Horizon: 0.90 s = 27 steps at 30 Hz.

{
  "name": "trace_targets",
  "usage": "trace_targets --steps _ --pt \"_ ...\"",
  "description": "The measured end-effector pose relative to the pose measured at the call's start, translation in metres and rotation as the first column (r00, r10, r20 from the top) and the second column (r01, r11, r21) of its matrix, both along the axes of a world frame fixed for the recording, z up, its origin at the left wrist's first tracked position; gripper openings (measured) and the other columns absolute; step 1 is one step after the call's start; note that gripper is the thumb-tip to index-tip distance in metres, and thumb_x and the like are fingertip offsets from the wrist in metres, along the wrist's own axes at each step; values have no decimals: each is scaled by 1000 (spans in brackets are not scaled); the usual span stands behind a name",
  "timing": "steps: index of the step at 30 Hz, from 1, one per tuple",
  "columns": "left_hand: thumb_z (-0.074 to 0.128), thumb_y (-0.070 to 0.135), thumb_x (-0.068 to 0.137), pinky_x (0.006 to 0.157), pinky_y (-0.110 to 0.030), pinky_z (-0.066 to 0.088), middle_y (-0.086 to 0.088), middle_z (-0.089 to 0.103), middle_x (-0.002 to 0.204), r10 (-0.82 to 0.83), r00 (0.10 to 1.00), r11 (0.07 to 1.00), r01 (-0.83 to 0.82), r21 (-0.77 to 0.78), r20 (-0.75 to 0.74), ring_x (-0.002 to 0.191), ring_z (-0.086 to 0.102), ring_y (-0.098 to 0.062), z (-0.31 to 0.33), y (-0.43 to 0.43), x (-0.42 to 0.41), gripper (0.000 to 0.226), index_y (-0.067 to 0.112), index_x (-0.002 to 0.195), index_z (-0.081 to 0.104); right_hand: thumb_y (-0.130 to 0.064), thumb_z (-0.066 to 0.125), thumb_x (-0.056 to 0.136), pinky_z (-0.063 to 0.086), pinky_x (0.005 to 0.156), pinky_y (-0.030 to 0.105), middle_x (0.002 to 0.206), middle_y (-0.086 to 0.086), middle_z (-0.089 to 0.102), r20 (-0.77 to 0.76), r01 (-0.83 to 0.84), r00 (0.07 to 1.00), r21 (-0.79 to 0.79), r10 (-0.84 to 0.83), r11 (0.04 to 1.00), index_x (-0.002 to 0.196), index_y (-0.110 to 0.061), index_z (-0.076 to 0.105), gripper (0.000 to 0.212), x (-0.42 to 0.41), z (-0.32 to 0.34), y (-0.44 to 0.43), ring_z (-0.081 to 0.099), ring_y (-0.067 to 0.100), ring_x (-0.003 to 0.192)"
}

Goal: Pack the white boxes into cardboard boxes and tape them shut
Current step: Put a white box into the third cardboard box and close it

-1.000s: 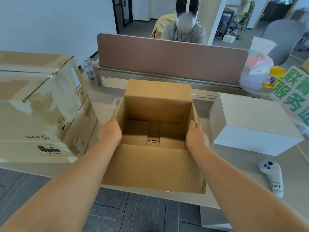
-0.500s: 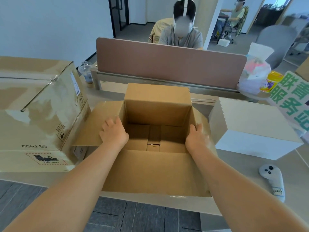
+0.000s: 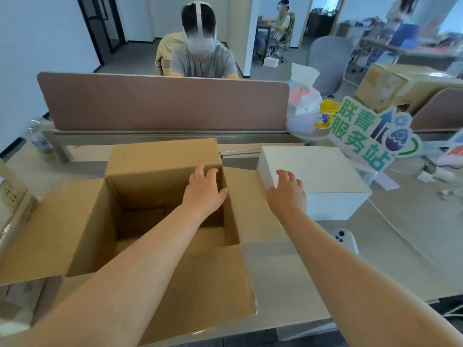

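Cardboard fills the near middle: an open carton (image 3: 150, 221) sits on the pale desk (image 3: 400, 246) with its near flap hanging past the desk's near edge, its left and right flaps spread flat and its far flap standing upright. Dark floor (image 3: 250, 340) shows below that edge. Two bare forearms reach forward from the near corners. The left hand (image 3: 204, 190) is over the carton's far right corner, fingers spread and loose, gripping nothing. The right hand (image 3: 288, 194) lies palm down with fingers spread on the near left corner of the white box (image 3: 325, 171), touching it without closing round it. That box rests shut on the desk just right of the carton, beside its right flap. A white controller (image 3: 347, 240) lies near, right of the right forearm. At the left edge part of a bigger brown box (image 3: 15, 211) shows. Farther off, a brownish divider (image 3: 162, 101) runs across the desk, a green-lettered sign (image 3: 363, 136) stands at far right, and a yellow tub (image 3: 327, 113) sits beside a plastic bag (image 3: 300, 108). Beyond the divider a person (image 3: 200, 53) sits facing this way, with white walls, grey chairs and more people deeper in the office.
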<state>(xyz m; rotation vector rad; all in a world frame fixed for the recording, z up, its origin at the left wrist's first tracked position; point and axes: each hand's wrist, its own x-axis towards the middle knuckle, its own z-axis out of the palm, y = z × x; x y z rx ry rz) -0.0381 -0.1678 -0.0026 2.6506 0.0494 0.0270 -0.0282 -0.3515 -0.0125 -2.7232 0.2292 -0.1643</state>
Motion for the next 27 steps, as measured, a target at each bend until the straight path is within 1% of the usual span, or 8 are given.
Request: trace_targets --steps 6,10,13,17,19,22,25,27 --pt "46 37 96 114 -37 20 -5 8 158 -131 987 978 113 -173 -96 144 13 -24 5 -104 51 65 13 149 17 -30 40 99 29 107 40 148 4 34 -28 77 997 -58 -79 995 142 -15 35 46 35 -5 -102 30 26 135" --pt "44 39 96 111 -35 22 -9 14 156 -68 968 959 -4 -285 -241 143 17 -25 0 -162 85 68 8 149 13 -33 40 98 27 109 41 151 5 30 -72 73 994 -88 -79 993 144 -16 31 50 71 -7 -165 26 26 138" --pt "42 47 94 112 -38 22 -13 6 157 66 928 947 -174 -271 -367 144 12 -29 -15 -185 112 81 4 149 1 -38 41 97 25 111 43 153 6 25 -131 72 988 -95 -84 993 144 -16 29 53 97 -11 -202 23 29 139" --pt "40 47 95 106 -38 30 -15 12 156 246 862 881 -390 -270 -444 139 25 -34 -32 -201 135 82 2 148 -3 -49 41 95 22 113 49 157 10 15 -264 110 955 -114 -137 987 147 -14 20 67 128 -22 -233 18 35 141" --pt "40 43 97 104 -36 32 -17 18 154 290 838 865 -436 -248 -461 136 30 -35 -37 -208 140 78 -1 147 0 -54 41 93 23 113 50 156 12 16 -337 176 920 -102 -200 979 149 -12 16 74 139 -28 -244 20 36 141" --pt "40 36 97 100 -38 36 -19 32 147 349 818 839 -490 -236 -458 130 38 -35 -44 -217 144 65 -2 145 15 -56 43 91 36 105 48 146 15 37 -434 274 871 43 -229 961 146 -7 19 77 151 -34 -258 39 35 131" --pt "40 32 97 100 -40 39 -19 38 142 421 806 810 -541 -227 -416 127 41 -37 -48 -222 145 57 0 141 24 -50 44 93 45 94 44 135 16 48 -436 263 881 131 -182 956 142 -3 24 70 158 -39 -263 50 35 121" --pt "41 31 97 97 -40 39 -17 40 141 443 805 805 -551 -221 -394 125 43 -36 -51 -228 143 55 0 139 27 -49 45 93 47 95 45 133 16 49 -431 293 879 153 -203 944 140 -4 26 68 159 -41 -263 52 35 118"
